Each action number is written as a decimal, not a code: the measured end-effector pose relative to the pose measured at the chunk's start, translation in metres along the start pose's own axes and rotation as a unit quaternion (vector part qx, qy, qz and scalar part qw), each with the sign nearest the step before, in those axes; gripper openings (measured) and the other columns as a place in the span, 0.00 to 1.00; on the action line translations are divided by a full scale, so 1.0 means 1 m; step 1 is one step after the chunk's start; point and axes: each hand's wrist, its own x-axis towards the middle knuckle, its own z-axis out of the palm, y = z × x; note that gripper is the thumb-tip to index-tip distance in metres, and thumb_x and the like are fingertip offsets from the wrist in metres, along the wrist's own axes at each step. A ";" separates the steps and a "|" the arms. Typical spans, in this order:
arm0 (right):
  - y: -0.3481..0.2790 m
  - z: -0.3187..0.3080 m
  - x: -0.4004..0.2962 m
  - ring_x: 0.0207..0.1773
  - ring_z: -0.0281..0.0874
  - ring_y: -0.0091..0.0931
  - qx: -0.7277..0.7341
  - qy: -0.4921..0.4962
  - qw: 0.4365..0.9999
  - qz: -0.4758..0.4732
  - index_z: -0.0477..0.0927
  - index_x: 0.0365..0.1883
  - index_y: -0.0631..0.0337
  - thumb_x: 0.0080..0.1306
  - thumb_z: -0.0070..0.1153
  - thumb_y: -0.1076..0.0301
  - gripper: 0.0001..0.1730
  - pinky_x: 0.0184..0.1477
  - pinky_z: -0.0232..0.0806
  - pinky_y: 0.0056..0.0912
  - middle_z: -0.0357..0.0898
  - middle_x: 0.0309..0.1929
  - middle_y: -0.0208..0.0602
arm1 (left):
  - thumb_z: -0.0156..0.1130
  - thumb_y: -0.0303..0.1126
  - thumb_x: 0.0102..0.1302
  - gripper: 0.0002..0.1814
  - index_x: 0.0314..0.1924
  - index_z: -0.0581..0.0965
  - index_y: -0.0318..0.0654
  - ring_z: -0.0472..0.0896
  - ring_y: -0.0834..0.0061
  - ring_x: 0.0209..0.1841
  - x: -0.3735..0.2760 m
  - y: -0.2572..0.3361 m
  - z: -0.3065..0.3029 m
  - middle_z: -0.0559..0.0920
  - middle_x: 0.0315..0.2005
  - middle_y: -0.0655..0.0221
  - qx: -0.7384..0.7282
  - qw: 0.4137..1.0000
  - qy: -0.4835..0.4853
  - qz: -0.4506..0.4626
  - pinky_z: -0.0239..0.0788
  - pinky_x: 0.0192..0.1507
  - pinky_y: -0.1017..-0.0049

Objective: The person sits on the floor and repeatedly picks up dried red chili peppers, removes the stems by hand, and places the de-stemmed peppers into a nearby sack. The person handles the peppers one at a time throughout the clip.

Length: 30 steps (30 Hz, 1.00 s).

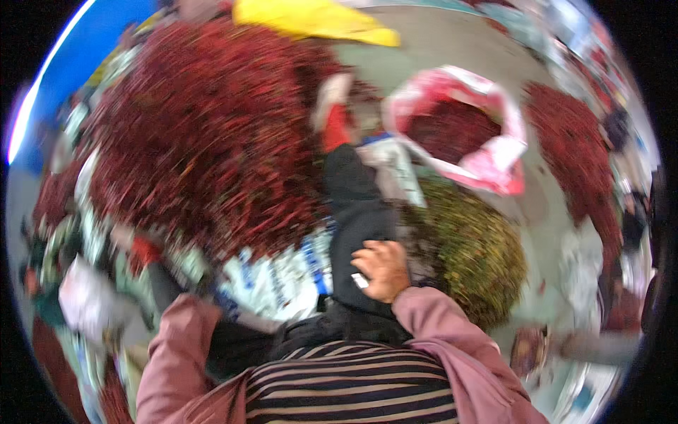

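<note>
My right hand (pixel 382 271) rests on my dark trouser leg (pixel 363 228), its fingers somewhat spread. A small white thing shows at its thumb; whether it is a wrap or a loose piece cannot be told. My left hand is out of sight beyond the pink sleeve (pixel 180 334). A large heap of dark red dried chili peppers (pixel 212 132) lies before me, between my outstretched legs. Right of my leg stands an open pink and white plastic bag (pixel 511 153) with dark red contents. Below the bag is a yellow-green heap (pixel 482 254), probably stems or pods. The picture is blurred.
White sacks with blue print (pixel 286 281) lie under the chili heap's near edge. Yellow material (pixel 318 21) lies beyond it. Another red heap (pixel 572 148) is at right on the floor. A whitish bag (pixel 90 302) is at left, with blurred shapes, perhaps people, farther out.
</note>
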 end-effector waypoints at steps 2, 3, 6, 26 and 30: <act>-0.010 0.011 0.006 0.53 0.61 0.30 -0.019 -0.003 1.000 0.008 0.75 0.33 0.51 0.43 0.57 0.61 0.16 0.54 0.49 0.44 0.71 0.42 0.25 | 0.58 0.49 0.44 0.21 0.34 0.77 0.42 0.77 0.62 0.30 -0.013 -0.044 -0.002 0.78 0.26 0.60 -0.002 0.998 -0.001 -0.066 0.69 0.32 0.65; -0.017 0.018 0.004 0.53 0.61 0.31 -0.031 0.003 0.999 0.015 0.75 0.33 0.51 0.43 0.57 0.62 0.16 0.54 0.48 0.45 0.71 0.43 0.25 | 0.58 0.49 0.45 0.21 0.34 0.77 0.43 0.77 0.62 0.30 -0.018 -0.066 0.003 0.78 0.26 0.60 0.000 0.995 -0.012 -0.094 0.69 0.32 0.65; -0.015 0.024 0.013 0.53 0.61 0.32 -0.012 -0.032 0.999 0.007 0.75 0.34 0.51 0.44 0.56 0.63 0.16 0.55 0.48 0.45 0.71 0.42 0.26 | 0.58 0.49 0.45 0.21 0.34 0.77 0.43 0.77 0.61 0.31 -0.044 -0.109 0.028 0.78 0.27 0.60 0.032 0.978 -0.084 -0.189 0.69 0.33 0.65; -0.027 0.042 0.048 0.53 0.57 0.37 -0.145 -0.150 0.978 0.023 0.74 0.32 0.54 0.46 0.52 0.60 0.14 0.54 0.44 0.52 0.69 0.41 0.30 | 0.59 0.61 0.44 0.50 0.60 0.51 0.39 0.60 0.50 0.54 0.180 -0.156 -0.161 0.64 0.50 0.47 -0.158 0.914 0.369 -0.059 0.56 0.53 0.60; -0.034 0.062 0.081 0.50 0.63 0.33 -0.108 -0.136 0.984 -0.026 0.76 0.33 0.52 0.52 0.49 0.56 0.14 0.55 0.48 0.44 0.73 0.41 0.28 | 0.47 0.40 0.61 0.24 0.55 0.63 0.36 0.69 0.66 0.42 0.261 -0.329 -0.159 0.74 0.42 0.64 -0.732 0.645 0.206 -0.076 0.58 0.45 0.71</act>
